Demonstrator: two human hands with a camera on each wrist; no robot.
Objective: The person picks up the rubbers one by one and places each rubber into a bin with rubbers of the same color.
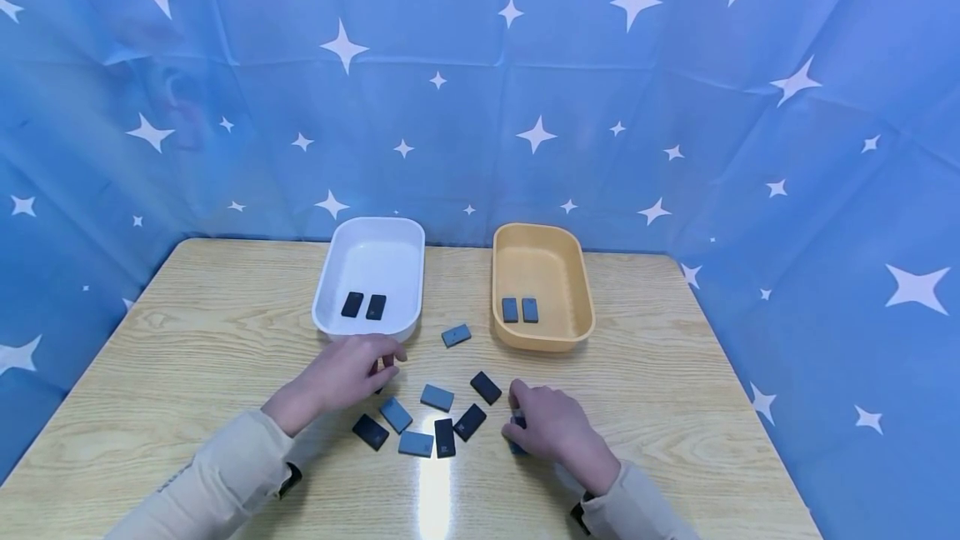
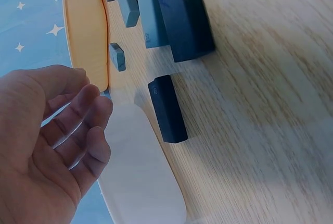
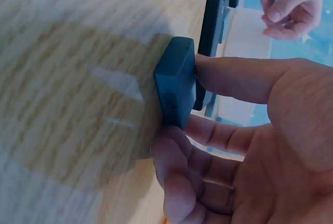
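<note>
The right hand [image 1: 555,422] pinched a slate-blue, flat rectangular block with crisp edges and a matte face [image 3: 177,78], its grip closed to the block's size between thumb and fingertips. That block was at the wood-grained tabletop [image 1: 675,373], well in from the right edge. The left hand [image 1: 348,369], its grip loosely curled and holding nothing, hovered over a matte black, bar-shaped block [image 2: 167,109] just beside the smooth white bin [image 1: 390,265]. This round-cornered bin, near the tabletop's far edge, held two small black blocks [image 1: 376,307]; the glossy orange bin [image 1: 540,261], nearer the far right corner, held two small blue blocks [image 1: 530,310]. Between the hands, other blue and black slabs [image 1: 445,438] lay scattered at various angles. Beyond the far edge hung a creased, star-printed blue cloth [image 1: 450,107].
</note>
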